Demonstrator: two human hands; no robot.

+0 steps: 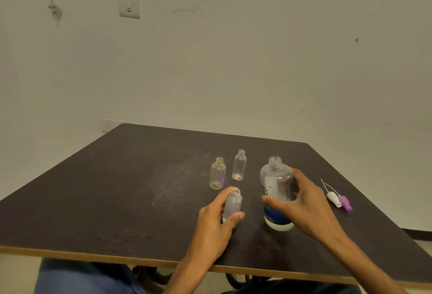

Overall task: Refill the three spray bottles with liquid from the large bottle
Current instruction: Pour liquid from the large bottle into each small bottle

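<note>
Right hand (pixel 301 202) wraps uncapped large bottle (pixel 277 193) mid-body, likely heavy, slick, sloshy; left hand (pixel 216 216) pinches light empty spray bottle (pixel 232 204) beside it.

Table (pixel 121 190): dark, matte top with a pale wooden edge band and rounded far corners; it stood close to the wall.
Wall (pixel 257 59): plain off-white, scuffed, behind and above the table.
Switch plate (pixel 129 7): white, high on the wall, above the table's far left corner.
Socket plate (pixel 109 124): white, low on the wall, just beside that same corner.
Floor (pixel 423 244): pale, right of the table, below a dark skirting strip.
Light: dim, warm.
</note>
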